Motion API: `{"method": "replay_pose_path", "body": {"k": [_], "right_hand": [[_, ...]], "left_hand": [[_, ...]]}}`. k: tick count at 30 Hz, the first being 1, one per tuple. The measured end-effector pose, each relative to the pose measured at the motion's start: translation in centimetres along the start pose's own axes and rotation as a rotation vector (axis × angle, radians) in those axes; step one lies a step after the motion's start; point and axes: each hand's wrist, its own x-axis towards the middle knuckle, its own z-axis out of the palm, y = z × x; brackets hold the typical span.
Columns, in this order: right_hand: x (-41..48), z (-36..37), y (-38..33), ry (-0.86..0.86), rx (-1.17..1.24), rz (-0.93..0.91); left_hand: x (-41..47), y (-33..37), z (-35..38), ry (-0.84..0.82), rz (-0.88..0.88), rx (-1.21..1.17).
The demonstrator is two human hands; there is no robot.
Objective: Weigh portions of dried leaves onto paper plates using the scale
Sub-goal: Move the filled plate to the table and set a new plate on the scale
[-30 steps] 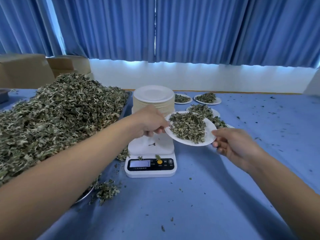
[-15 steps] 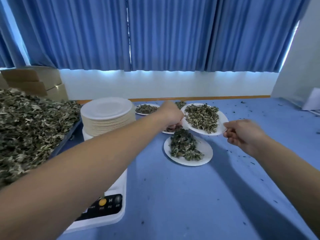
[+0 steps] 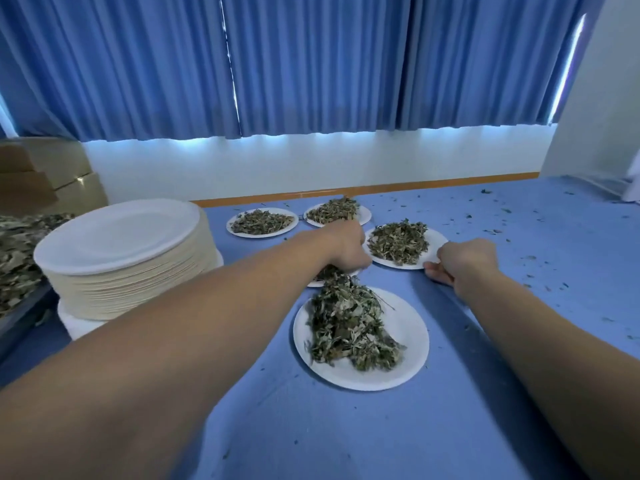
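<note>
Lower now, leaf plate (image 3: 434,242) near table (image 3: 346,431); grip of left hand (image 3: 346,249) hidden.

Bare forearms; left hand (image 3: 346,249), right hand (image 3: 464,261).

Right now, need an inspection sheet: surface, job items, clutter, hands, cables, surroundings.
Surface: blue table cover.
Job's things: five leaf-filled plates; held plate between the hands; stack of empty plates left; leaf heap far left; scale not clearly seen.
Clutter: leaf crumbs scattered over the cover.
Grippers: left hand grips held plate's left rim; right hand pinches its right rim.
Cables: nothing seen.
Surroundings: blue curtains, white wall, cardboard boxes at left.
</note>
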Motion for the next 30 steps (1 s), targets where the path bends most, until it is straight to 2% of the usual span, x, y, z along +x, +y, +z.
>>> {"method": "replay_pose_path", "body": {"k": [11, 15, 19, 21, 23, 26, 30], "right_hand": [[-0.8, 3.1, -0.9, -0.056, -0.201, -0.059], [-2.0, 3.8, -1.0, -0.069, -0.397, -0.147], [-3.5, 3.7, -1.3, -0.015, -0.630, -0.351], [-4.9, 3.7, -2.0, -0.021, -0.713, -0.488], [-7.0, 4.3, -3.2, -0.092, -0.773, -0.641], [-10.8, 5.8, -5.2, -0.230, -0.716, -0.899], [-17.0, 8.5, -7.9, -0.458, -0.670, -1.081]], "left_hand": [[-1.7, -3.6, -0.3, -0.025, -0.078, 0.029], [-2.3, -5.1, -0.3, 0.001, -0.132, 0.036], [-3.4, -5.1, -0.8, 0.046, -0.144, 0.000], [-4.8, -4.3, -2.1, 0.058, -0.096, -0.019], [-6.5, -3.6, -4.0, 0.111, -0.043, 0.001], [-9.5, -3.5, -7.0, 0.235, 0.016, 0.010], [-15.0, -5.2, -9.8, 0.339, 0.022, 0.052]]}}
